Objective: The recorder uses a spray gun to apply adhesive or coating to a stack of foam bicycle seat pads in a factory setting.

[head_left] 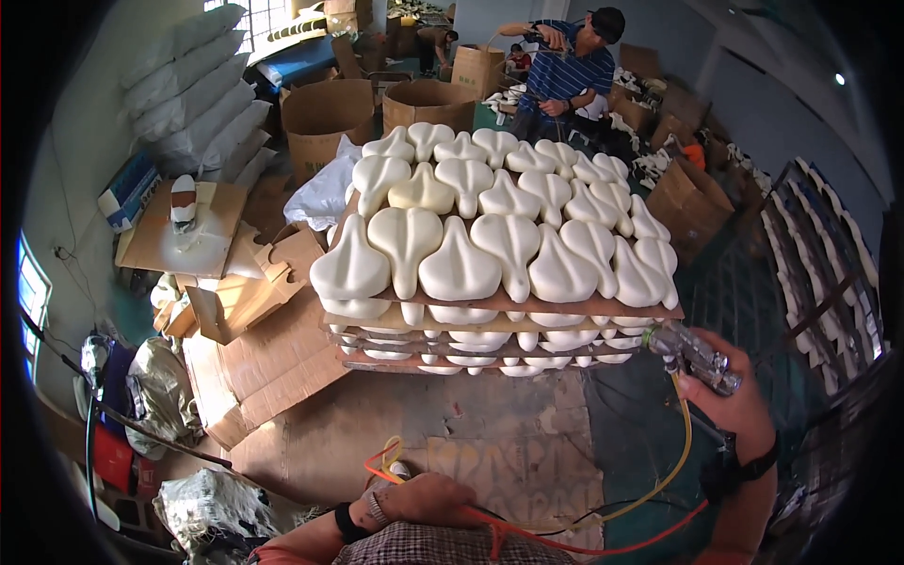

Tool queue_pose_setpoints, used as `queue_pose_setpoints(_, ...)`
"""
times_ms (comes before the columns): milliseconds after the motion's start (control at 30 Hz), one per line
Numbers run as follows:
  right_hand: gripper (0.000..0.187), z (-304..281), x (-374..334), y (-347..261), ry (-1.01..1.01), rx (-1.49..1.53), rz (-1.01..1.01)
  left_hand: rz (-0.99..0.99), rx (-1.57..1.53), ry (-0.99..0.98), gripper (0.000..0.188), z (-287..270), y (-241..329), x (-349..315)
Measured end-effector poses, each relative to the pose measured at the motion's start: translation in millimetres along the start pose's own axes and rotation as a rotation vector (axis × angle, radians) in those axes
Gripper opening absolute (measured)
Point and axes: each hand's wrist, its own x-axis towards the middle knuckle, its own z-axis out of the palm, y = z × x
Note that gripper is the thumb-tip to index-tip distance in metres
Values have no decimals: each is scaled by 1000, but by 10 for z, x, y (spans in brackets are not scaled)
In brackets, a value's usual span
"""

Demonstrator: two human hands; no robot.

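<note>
My right hand [733, 391] grips a metal spray gun [695, 358], its nozzle turned toward the right front corner of a stack of loaded boards. Cream-white foam bicycle saddle pads [459, 264] lie in rows on the top board, narrow ends alternating near and far. More pads show between the brown boards [424, 326] below. A yellow hose [680, 452] hangs from the gun. My left hand [428, 497] is closed low in front of my body, around a red hose [603, 549] and a yellow one that loop out beside it. Its fingertips are hidden.
Flattened cardboard [273, 377] covers the floor at left. Round cardboard bins [328, 118] stand behind the stack; a co-worker in a striped shirt [562, 80] works beyond it. White sacks [193, 85] are piled far left. A rack of pads [815, 273] leans at right.
</note>
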Motion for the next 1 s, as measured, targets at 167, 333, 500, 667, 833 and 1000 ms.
queue_pose_setpoints(167, 48, 94, 224, -155, 126, 170, -28, 47, -57, 11, 42, -17, -48, 41)
queue_pose_setpoints(333, 50, 129, 129, -73, 191, 156, 12, 63, 26, 93, 39, -72, -119, -79)
queue_pose_setpoints(500, 47, 72, 245, -123, 69, 58, -19, 5, -63, 51, 43, -210, -134, -120)
queue_pose_setpoints(667, 47, 214, 483, -309, 160, 196, 4, 24, -60, 89, 42, -225, -244, -151)
queue_pose_setpoints(833, 47, 215, 513, -343, 167, 199, 20, -8, -30, 104, 41, -253, -353, -178)
queue_pose_setpoints(1000, 47, 208, 609, -335, 150, 147, -25, 18, -67, 111, 40, -338, -411, -204)
